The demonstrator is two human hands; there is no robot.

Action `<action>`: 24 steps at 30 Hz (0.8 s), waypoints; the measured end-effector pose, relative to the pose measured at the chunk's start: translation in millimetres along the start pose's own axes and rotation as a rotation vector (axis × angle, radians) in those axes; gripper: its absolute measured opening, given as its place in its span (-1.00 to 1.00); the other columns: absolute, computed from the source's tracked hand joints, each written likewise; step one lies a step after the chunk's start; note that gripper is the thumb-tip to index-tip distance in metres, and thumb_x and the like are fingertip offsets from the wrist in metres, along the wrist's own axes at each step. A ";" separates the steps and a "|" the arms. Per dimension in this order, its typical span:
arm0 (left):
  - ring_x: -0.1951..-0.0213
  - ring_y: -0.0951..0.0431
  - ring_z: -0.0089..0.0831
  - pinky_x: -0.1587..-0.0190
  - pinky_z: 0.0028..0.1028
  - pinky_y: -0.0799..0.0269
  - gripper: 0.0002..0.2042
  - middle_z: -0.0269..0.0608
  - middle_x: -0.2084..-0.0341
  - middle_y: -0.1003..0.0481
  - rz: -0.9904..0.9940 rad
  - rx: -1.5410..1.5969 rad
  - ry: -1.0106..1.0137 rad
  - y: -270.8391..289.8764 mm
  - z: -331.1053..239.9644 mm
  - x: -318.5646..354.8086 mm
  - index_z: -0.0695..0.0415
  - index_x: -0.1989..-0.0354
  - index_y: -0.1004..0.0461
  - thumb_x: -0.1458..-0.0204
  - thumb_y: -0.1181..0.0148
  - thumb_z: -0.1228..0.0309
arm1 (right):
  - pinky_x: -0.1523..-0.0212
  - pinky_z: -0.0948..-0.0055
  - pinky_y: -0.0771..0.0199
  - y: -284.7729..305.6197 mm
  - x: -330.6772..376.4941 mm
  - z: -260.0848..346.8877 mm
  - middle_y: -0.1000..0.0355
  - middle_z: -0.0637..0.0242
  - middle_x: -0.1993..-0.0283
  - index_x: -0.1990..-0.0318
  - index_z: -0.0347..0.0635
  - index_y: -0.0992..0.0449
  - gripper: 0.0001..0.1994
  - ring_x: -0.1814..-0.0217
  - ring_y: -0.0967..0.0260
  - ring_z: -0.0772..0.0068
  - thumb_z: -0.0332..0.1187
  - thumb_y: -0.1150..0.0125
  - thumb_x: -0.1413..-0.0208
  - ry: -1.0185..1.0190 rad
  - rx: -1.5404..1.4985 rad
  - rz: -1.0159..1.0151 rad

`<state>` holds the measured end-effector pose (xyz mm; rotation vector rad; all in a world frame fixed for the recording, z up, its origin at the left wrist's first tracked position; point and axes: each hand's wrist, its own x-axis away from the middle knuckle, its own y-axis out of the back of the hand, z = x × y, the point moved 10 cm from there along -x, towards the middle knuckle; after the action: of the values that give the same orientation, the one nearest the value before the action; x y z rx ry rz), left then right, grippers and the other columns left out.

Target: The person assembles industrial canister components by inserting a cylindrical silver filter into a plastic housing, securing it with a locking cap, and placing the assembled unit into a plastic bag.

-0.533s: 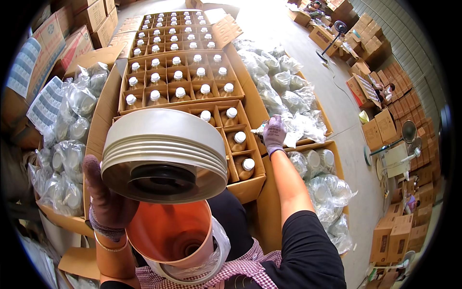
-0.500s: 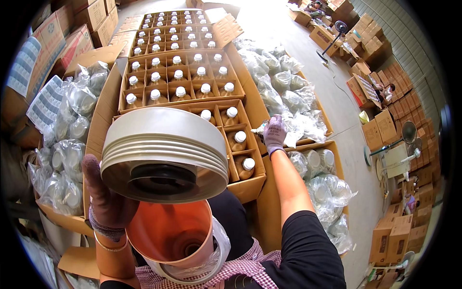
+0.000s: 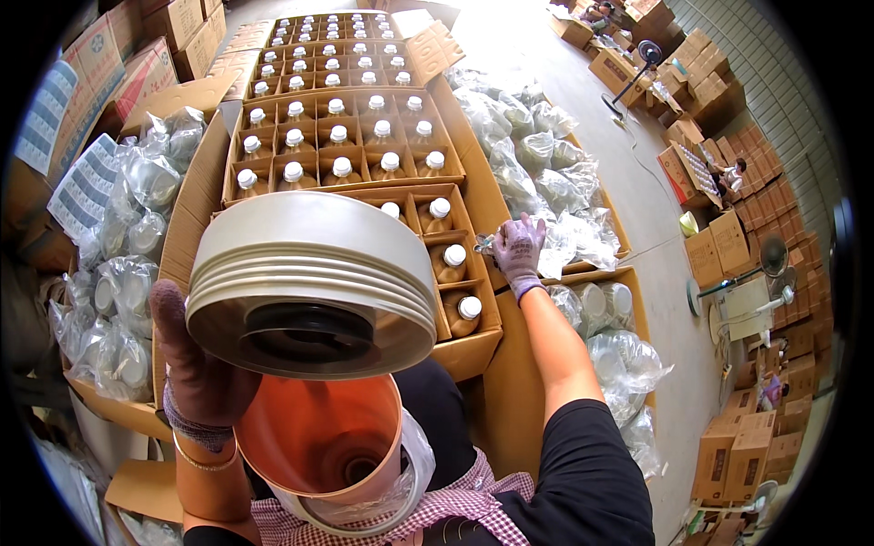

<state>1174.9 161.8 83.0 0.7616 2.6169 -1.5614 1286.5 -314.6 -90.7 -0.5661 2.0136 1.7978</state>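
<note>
While left grip [image 3: 202, 369] clamps a lid [image 3: 309, 238] blocking one carton [image 3: 478, 352], right [image 3: 520, 250] pinches something shiny [image 3: 482, 244].

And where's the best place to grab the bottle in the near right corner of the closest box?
Probably by its white cap, from above and a little to the right. The bottle stands with its cap uppermost, while cardboard dividers hem in its body. The right hand is already on that side.

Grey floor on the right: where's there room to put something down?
There's bare grey floor between the clear bags by the right hand and the standing fan. It's crowded among the cartons and in the bottle box.
</note>
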 end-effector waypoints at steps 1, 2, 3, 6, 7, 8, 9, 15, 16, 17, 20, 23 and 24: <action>-0.36 -0.41 -0.12 -0.45 -0.08 -0.25 -0.17 -0.01 -0.36 -0.39 0.002 -0.003 -0.004 -1.5 -0.1 -0.5 0.21 -0.46 -0.24 -0.34 0.19 -0.31 | -0.46 -0.23 -0.04 -4.9 -1.2 -6.8 -0.57 0.22 0.17 0.19 -0.13 -0.52 -0.76 -0.18 -0.45 0.01 -0.19 -0.31 -0.11 -0.077 -0.083 0.054; -0.36 -0.41 -0.12 -0.45 -0.08 -0.25 -0.17 -0.02 -0.36 -0.39 0.000 0.002 -0.005 -2.2 0.0 -0.8 0.21 -0.46 -0.24 -0.34 0.19 -0.31 | -0.44 -0.20 -0.08 -10.9 -1.4 -13.9 -0.58 0.19 0.18 0.14 -0.15 -0.52 -0.72 -0.13 -0.48 -0.02 -0.15 -0.27 -0.16 -0.154 -0.165 0.109; -0.36 -0.40 -0.12 -0.45 -0.08 -0.25 -0.17 -0.02 -0.36 -0.39 -0.003 0.008 -0.006 -2.9 0.1 -1.1 0.21 -0.47 -0.23 -0.34 0.19 -0.31 | -0.42 -0.18 -0.12 -17.1 0.0 -20.2 -0.60 0.16 0.19 0.08 -0.17 -0.51 -0.67 -0.09 -0.50 -0.05 -0.10 -0.24 -0.21 -0.232 -0.247 0.163; -0.36 -0.40 -0.11 -0.45 -0.08 -0.25 -0.17 -0.02 -0.36 -0.39 -0.002 0.019 -0.004 -4.1 0.1 -1.0 0.21 -0.47 -0.22 -0.34 0.19 -0.30 | -0.31 -0.06 -0.29 -22.7 7.2 -36.7 -0.62 0.07 0.14 -0.09 -0.23 -0.47 -0.50 0.00 -0.53 -0.14 0.05 -0.18 -0.26 -0.397 -0.649 0.162; -0.36 -0.40 -0.11 -0.45 -0.08 -0.25 -0.17 -0.02 -0.36 -0.39 0.000 0.023 -0.002 -4.6 0.3 -0.8 0.21 -0.47 -0.22 -0.34 0.19 -0.30 | -0.22 -0.01 -0.42 -22.5 9.4 -32.8 -0.60 0.03 0.03 -0.23 -0.26 -0.39 -0.40 -0.07 -0.51 -0.13 0.00 -0.29 -0.20 -0.334 -0.658 0.196; -0.36 -0.41 -0.11 -0.45 -0.07 -0.26 -0.18 -0.02 -0.37 -0.38 0.005 0.021 -0.005 -5.2 -0.3 -0.6 0.21 -0.48 -0.22 -0.34 0.19 -0.30 | -0.20 -0.02 -0.43 -16.7 10.0 -23.9 -0.58 0.02 -0.01 -0.25 -0.26 -0.36 -0.38 -0.08 -0.50 -0.13 -0.04 -0.33 -0.17 -0.276 -0.593 0.198; -0.36 -0.41 -0.11 -0.44 -0.07 -0.26 -0.18 -0.01 -0.37 -0.38 0.009 0.019 -0.007 -5.9 -1.0 -0.3 0.21 -0.48 -0.22 -0.35 0.19 -0.29 | -0.19 -0.03 -0.45 -11.2 11.6 -14.0 -0.56 0.01 -0.06 -0.28 -0.25 -0.33 -0.35 -0.09 -0.49 -0.12 -0.08 -0.37 -0.14 -0.217 -0.528 0.199; -0.33 -0.44 -0.11 -0.43 -0.07 -0.28 -0.23 -0.01 -0.33 -0.42 -0.007 0.036 -0.014 -2.3 -2.3 0.8 0.23 -0.44 -0.27 -0.38 0.20 -0.24 | -0.01 0.04 -0.60 -6.8 2.4 -0.8 -0.52 0.06 0.01 -0.08 -0.12 -0.36 -0.59 -0.09 -0.56 -0.02 -0.33 -0.37 -0.13 -0.359 -0.004 0.313; -0.32 -0.45 -0.11 -0.43 -0.07 -0.29 -0.23 0.00 -0.32 -0.43 0.001 0.047 -0.013 -2.2 -2.2 0.5 0.24 -0.43 -0.28 -0.39 0.21 -0.23 | 0.00 0.04 -0.61 -8.2 -1.3 -2.1 -0.53 0.07 0.05 -0.08 -0.12 -0.36 -0.59 -0.05 -0.57 -0.03 -0.31 -0.38 -0.13 -0.398 -0.023 0.300; -0.32 -0.46 -0.11 -0.42 -0.08 -0.30 -0.24 0.00 -0.32 -0.44 -0.005 0.039 -0.007 -3.7 -1.3 -1.6 0.24 -0.42 -0.29 -0.39 0.20 -0.23 | 0.02 0.04 -0.61 -10.0 -5.0 -5.6 -0.54 0.09 0.08 -0.08 -0.11 -0.36 -0.59 -0.01 -0.58 -0.04 -0.30 -0.38 -0.13 -0.436 -0.039 0.286; -0.31 -0.47 -0.12 -0.42 -0.09 -0.31 -0.25 0.00 -0.30 -0.45 -0.014 0.033 0.005 -7.8 0.5 -6.7 0.25 -0.40 -0.32 -0.39 0.20 -0.22 | -0.02 0.03 -0.59 -13.4 -7.8 -3.8 -0.56 0.11 0.19 0.00 -0.12 -0.38 -0.61 0.03 -0.58 -0.04 -0.25 -0.42 -0.12 -0.457 -0.091 0.274; -0.32 -0.45 -0.13 -0.44 -0.06 -0.25 -0.27 -0.02 -0.30 -0.45 0.009 0.037 0.012 -7.0 -1.8 -5.9 0.22 -0.38 -0.36 -0.39 0.18 -0.21 | -0.28 -0.07 -0.37 -4.6 9.2 11.3 -0.55 0.10 0.20 0.10 -0.12 -0.41 -0.72 -0.15 -0.50 -0.06 -0.35 -0.37 -0.10 -0.313 -0.123 0.222; -0.34 -0.42 -0.14 -0.46 -0.03 -0.19 -0.30 -0.05 -0.31 -0.45 0.023 0.024 0.018 -8.4 -1.9 -5.8 0.19 -0.36 -0.39 -0.40 0.18 -0.20 | -0.29 -0.09 -0.32 3.8 17.4 14.1 -0.55 0.11 0.21 0.11 -0.12 -0.42 -0.74 -0.15 -0.48 -0.07 -0.38 -0.35 -0.09 -0.231 -0.100 0.148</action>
<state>1177.0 157.7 92.4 0.8079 2.5969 -1.5901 1269.9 -301.0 -98.2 -0.2285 1.8587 1.9594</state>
